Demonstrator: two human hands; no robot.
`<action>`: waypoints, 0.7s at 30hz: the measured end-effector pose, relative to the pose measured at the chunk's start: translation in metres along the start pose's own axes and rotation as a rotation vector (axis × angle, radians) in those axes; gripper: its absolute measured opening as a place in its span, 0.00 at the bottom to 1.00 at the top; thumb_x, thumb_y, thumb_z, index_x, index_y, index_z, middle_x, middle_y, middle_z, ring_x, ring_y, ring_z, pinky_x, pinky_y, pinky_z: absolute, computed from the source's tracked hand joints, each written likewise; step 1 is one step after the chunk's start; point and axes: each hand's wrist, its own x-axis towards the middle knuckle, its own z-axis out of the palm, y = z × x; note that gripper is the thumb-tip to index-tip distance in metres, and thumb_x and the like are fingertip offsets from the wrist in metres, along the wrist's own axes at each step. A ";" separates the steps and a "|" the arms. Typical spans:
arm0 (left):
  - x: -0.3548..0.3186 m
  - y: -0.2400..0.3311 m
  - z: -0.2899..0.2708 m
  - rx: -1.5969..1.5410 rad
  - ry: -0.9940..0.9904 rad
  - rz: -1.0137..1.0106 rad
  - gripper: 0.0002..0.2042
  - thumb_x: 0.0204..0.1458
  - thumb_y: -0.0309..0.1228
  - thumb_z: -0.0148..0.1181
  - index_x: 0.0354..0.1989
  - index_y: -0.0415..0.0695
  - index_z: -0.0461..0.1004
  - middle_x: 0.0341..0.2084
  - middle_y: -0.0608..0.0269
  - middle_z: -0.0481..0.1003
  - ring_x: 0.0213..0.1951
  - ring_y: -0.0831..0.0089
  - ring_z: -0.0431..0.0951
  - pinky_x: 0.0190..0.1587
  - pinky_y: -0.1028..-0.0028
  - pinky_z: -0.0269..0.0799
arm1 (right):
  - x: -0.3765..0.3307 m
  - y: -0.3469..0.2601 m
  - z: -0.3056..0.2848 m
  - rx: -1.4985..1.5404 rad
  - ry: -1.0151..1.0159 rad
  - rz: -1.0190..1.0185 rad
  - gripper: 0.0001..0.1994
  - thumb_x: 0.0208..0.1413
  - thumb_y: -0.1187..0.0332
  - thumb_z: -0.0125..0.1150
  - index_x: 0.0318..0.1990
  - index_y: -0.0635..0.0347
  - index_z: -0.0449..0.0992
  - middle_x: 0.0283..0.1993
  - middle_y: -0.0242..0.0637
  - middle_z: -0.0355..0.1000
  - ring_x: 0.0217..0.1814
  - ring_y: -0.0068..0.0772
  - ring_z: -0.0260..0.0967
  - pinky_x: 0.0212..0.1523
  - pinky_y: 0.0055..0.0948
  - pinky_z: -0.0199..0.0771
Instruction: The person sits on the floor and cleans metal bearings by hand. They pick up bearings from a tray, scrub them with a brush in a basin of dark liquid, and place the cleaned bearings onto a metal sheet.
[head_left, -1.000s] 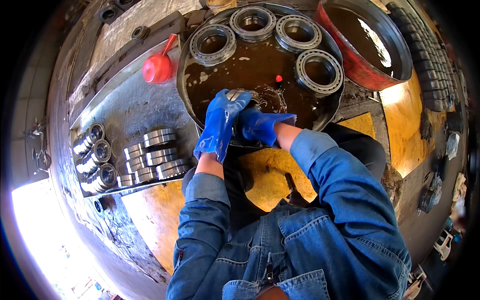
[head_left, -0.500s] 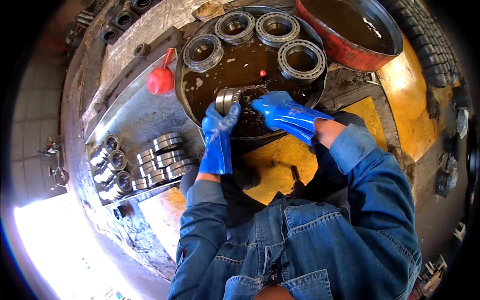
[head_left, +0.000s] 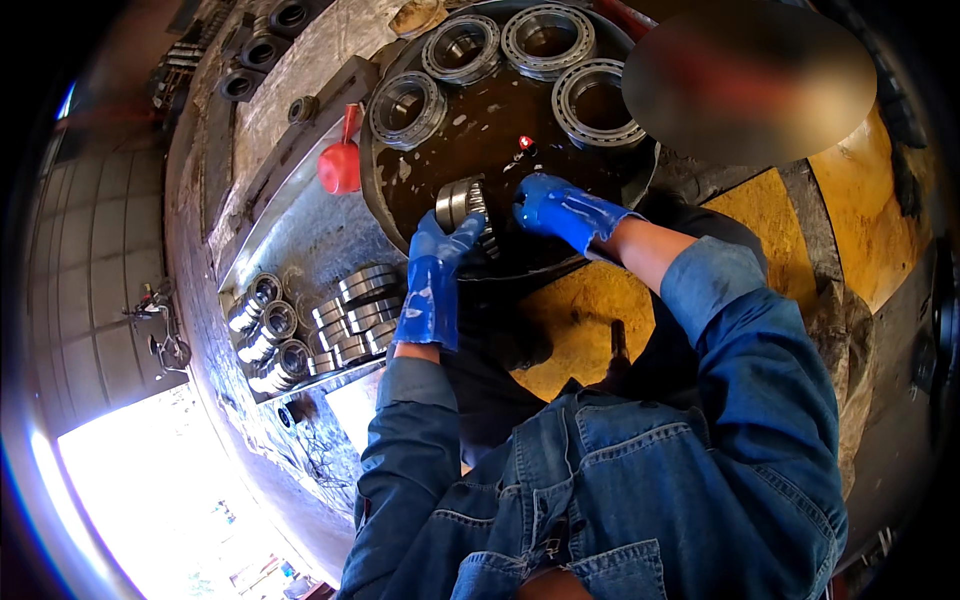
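Both hands (head_left: 438,248) (head_left: 552,208) apart over basin (head_left: 374,200)

**Worn workshop floor (head_left: 885,420) beside a glaring opening (head_left: 170,480)**

White light fills the opening at the lower left, washing out nearly everything beyond it. Above it stretches a grey gridded expanse (head_left: 100,240), wall or paving being impossible to tell, with a small two-wheeler (head_left: 155,305) near its edge. Scuffed yellow boards (head_left: 765,225) cover parts of the grimy ground, and a dark timber beam (head_left: 340,90) runs along the upper left. The right side lies dimmer, partly hidden by a blurred oval.
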 end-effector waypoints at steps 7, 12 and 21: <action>0.033 -0.022 0.015 -0.634 -0.198 0.295 0.29 0.49 0.26 0.69 0.62 0.34 0.71 0.51 0.49 0.79 0.52 0.60 0.81 0.56 0.65 0.79 | -0.008 0.027 0.026 0.266 0.026 -0.102 0.17 0.66 0.58 0.53 0.49 0.60 0.82 0.42 0.51 0.80 0.42 0.44 0.78 0.47 0.40 0.75; 0.037 -0.001 0.009 -0.607 -0.234 0.250 0.30 0.49 0.28 0.69 0.63 0.33 0.70 0.52 0.48 0.78 0.54 0.59 0.80 0.58 0.64 0.78 | 0.024 0.039 0.062 0.643 0.218 0.026 0.19 0.68 0.55 0.54 0.43 0.64 0.81 0.37 0.42 0.80 0.39 0.32 0.74 0.45 0.37 0.73; -0.001 0.026 -0.027 -0.540 -0.268 0.148 0.32 0.49 0.31 0.70 0.64 0.33 0.69 0.54 0.46 0.78 0.56 0.56 0.79 0.60 0.63 0.76 | 0.050 0.018 0.080 0.534 0.151 0.061 0.15 0.61 0.60 0.59 0.39 0.64 0.84 0.38 0.53 0.81 0.40 0.55 0.80 0.43 0.41 0.77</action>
